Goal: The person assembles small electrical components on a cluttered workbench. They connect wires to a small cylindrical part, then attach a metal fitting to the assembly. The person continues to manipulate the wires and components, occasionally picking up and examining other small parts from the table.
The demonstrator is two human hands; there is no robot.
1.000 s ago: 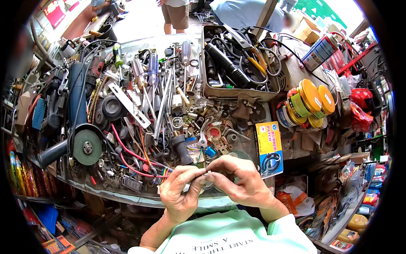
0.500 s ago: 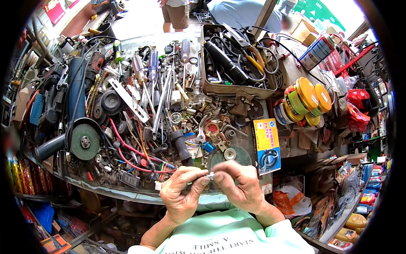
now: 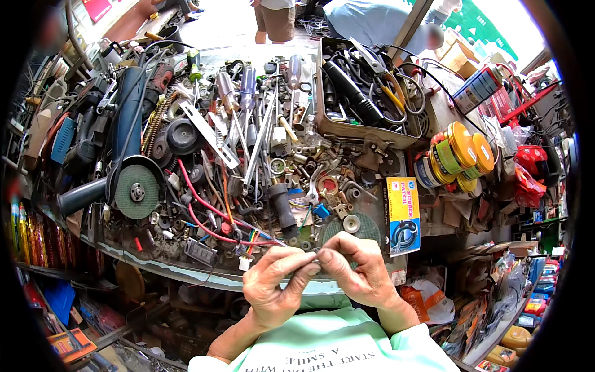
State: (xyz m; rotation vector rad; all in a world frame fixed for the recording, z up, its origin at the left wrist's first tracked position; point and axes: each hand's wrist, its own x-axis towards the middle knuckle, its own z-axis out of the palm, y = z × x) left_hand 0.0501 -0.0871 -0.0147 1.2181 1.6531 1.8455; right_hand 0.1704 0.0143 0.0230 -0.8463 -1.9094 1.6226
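Observation:
Both hands meet just over the front edge of the workbench (image 3: 204,279). My left hand (image 3: 276,286) pinches with thumb and forefinger. Opposite it, my right hand (image 3: 358,273) pinches too, and the fingertips of both nearly touch around a small part (image 3: 317,252), mostly hidden by the fingers and too small to name. Behind my right hand lies a green abrasive disc (image 3: 370,228) with a round metal piece (image 3: 351,223) on it. Red wires (image 3: 204,201) and a white connector (image 3: 245,263) lie left of my left hand.
An angle grinder (image 3: 130,118) lies at the left. Screwdrivers (image 3: 247,87) and loose hardware cover the middle. At the back stands a metal box (image 3: 365,133) of tools; a yellow-and-blue carton (image 3: 404,214) and yellow-lidded tubs (image 3: 462,146) sit to the right. A person (image 3: 277,22) stands beyond the bench.
The view has shifted, so the bench contents appear farther right. My fingertips have closed in on the small part, which showed pale between them before and is now mostly covered.

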